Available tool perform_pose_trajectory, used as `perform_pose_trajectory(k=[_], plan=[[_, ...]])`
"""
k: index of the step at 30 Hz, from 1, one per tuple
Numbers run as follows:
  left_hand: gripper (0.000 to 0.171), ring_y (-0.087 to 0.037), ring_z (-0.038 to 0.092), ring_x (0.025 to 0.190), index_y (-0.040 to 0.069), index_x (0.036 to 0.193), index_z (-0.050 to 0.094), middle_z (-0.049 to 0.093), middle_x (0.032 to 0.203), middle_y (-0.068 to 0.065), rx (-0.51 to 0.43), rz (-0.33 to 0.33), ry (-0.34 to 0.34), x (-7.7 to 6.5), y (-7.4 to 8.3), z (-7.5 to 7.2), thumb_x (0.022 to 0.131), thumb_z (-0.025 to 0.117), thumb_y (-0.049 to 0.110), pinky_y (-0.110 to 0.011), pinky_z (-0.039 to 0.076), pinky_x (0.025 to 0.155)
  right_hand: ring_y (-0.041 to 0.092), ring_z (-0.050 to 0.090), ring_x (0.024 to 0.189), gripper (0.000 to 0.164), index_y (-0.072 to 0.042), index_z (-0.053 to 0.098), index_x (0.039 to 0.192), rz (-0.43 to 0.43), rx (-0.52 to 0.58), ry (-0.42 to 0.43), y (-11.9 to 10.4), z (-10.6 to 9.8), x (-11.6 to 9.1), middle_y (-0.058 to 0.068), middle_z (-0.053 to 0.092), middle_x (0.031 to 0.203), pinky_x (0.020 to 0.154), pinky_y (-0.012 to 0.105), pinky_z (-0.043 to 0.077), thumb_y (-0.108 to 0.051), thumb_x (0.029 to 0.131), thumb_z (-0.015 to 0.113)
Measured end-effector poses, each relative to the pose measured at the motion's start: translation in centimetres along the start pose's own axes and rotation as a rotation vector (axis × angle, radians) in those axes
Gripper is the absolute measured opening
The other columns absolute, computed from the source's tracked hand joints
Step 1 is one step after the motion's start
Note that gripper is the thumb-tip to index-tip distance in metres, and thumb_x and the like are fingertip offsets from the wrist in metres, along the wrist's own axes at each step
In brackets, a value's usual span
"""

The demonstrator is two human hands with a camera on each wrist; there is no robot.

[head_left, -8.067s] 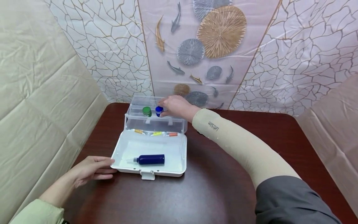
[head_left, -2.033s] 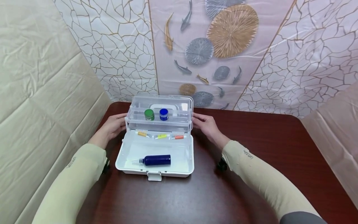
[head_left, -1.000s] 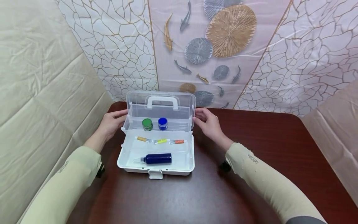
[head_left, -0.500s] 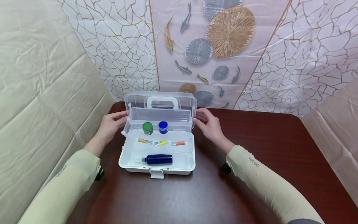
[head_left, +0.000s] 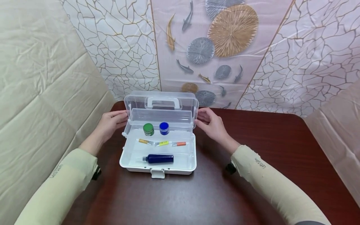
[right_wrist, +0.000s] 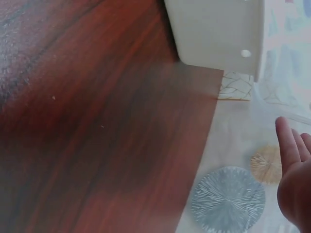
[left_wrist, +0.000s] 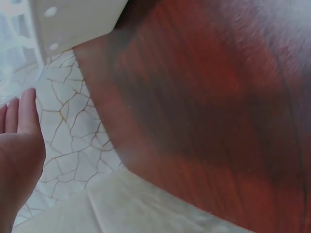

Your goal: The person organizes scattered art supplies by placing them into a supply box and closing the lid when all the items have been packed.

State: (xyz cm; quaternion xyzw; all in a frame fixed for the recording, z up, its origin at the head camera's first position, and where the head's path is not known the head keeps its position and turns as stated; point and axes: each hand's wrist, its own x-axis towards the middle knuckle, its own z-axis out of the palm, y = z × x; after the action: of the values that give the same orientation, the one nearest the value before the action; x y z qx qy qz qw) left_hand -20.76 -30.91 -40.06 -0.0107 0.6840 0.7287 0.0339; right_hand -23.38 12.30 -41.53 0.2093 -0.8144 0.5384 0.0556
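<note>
A paint box (head_left: 158,171) with a white base stands unfolded on the table in the head view, its clear lid (head_left: 187,99) raised at the back. My left hand (head_left: 110,123) has its straight fingers against the lid's left side. On the opposite side my right hand (head_left: 212,123) touches the lid with extended fingers and thumb. Clear tiered trays hold a green paint jar (head_left: 148,129), a blue paint jar (head_left: 164,128), and orange-yellow (head_left: 145,142), yellow (head_left: 162,143) and red (head_left: 178,144) paint tubes. A dark blue bottle (head_left: 160,159) with a nozzle lies in the base.
The dark wooden table (head_left: 270,140) reaches right and forward of the box. A beige cloth wall (head_left: 56,93) stands close by the left arm. A patterned backdrop (head_left: 202,72) rises behind the table.
The right hand has left the blue jar and the left hand the base's front corner; both moved to the lid's sides. Lid and trays swung up and forward, carrying jars and tubes nearer the bottle.
</note>
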Motion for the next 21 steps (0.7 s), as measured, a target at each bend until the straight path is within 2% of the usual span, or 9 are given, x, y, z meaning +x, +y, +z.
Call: perform_pose_trajectory(k=[2,4,7,10,12,16,21], plan=[[0.023,-0.005,0.075,0.095,0.009,0.119,0.076,0.078,0.101,0.012,-0.029,-0.034,-0.012,-0.1,0.7,0.0,0.111,0.055,0.008,-0.020,0.065,0.087,0.035,0.074,0.116,0.030,0.003,0.063,0.131,0.029,0.076,-0.017,-0.5,-0.2,0.1,0.022,0.072,0.132,0.102,0.050,0.062,-0.007,0.103,0.072],[0.025,-0.006,0.075,0.094,0.015,0.108,0.075,0.078,0.099,0.011,-0.049,-0.072,-0.009,-0.2,1.4,0.0,0.112,0.051,0.011,-0.021,0.065,0.087,0.036,0.075,0.112,0.028,0.006,0.062,0.130,0.061,0.154,-0.020,-1.1,-0.4,0.4,0.025,0.071,0.128,0.099,0.053,0.063,-0.010,0.107,0.067],[0.022,-0.007,0.074,0.093,0.008,0.117,0.070,0.078,0.097,0.009,-0.040,-0.115,0.005,-0.3,2.3,0.2,0.113,0.052,0.021,-0.022,0.066,0.086,0.033,0.075,0.109,0.029,0.010,0.062,0.126,0.111,0.259,-0.009,-1.9,-0.6,0.9,0.029,0.069,0.125,0.096,0.058,0.063,-0.014,0.111,0.060],[0.043,-0.006,0.074,0.092,-0.004,0.135,0.059,0.078,0.094,0.008,-0.008,-0.149,0.026,-0.3,3.0,0.6,0.112,0.057,0.032,-0.023,0.066,0.086,0.027,0.074,0.112,0.034,0.012,0.060,0.123,0.162,0.321,-0.010,-2.5,-0.7,1.4,0.029,0.066,0.130,0.098,0.063,0.060,-0.020,0.113,0.057],[0.057,-0.007,0.075,0.089,-0.010,0.141,0.053,0.077,0.091,0.006,-0.007,-0.166,0.043,-0.3,3.3,0.9,0.111,0.058,0.037,-0.023,0.067,0.084,0.027,0.073,0.114,0.036,0.011,0.059,0.122,0.193,0.350,-0.015,-2.6,-0.8,1.5,0.028,0.065,0.133,0.100,0.065,0.059,-0.023,0.114,0.056],[0.062,-0.009,0.077,0.083,-0.012,0.138,0.055,0.078,0.087,0.002,-0.051,-0.185,0.076,-0.5,3.6,1.3,0.109,0.061,0.043,-0.024,0.067,0.081,0.033,0.071,0.120,0.038,0.010,0.059,0.122,0.227,0.361,-0.019,-2.9,-0.9,1.6,0.027,0.066,0.137,0.100,0.062,0.060,-0.027,0.114,0.056],[0.046,-0.010,0.078,0.085,-0.001,0.119,0.066,0.079,0.089,0.002,-0.090,-0.165,0.082,-1.1,3.5,1.3,0.108,0.063,0.044,-0.024,0.067,0.082,0.034,0.070,0.122,0.039,0.011,0.060,0.121,0.237,0.377,-0.009,-3.1,-0.9,1.5,0.027,0.065,0.137,0.096,0.054,0.065,-0.027,0.114,0.056]])
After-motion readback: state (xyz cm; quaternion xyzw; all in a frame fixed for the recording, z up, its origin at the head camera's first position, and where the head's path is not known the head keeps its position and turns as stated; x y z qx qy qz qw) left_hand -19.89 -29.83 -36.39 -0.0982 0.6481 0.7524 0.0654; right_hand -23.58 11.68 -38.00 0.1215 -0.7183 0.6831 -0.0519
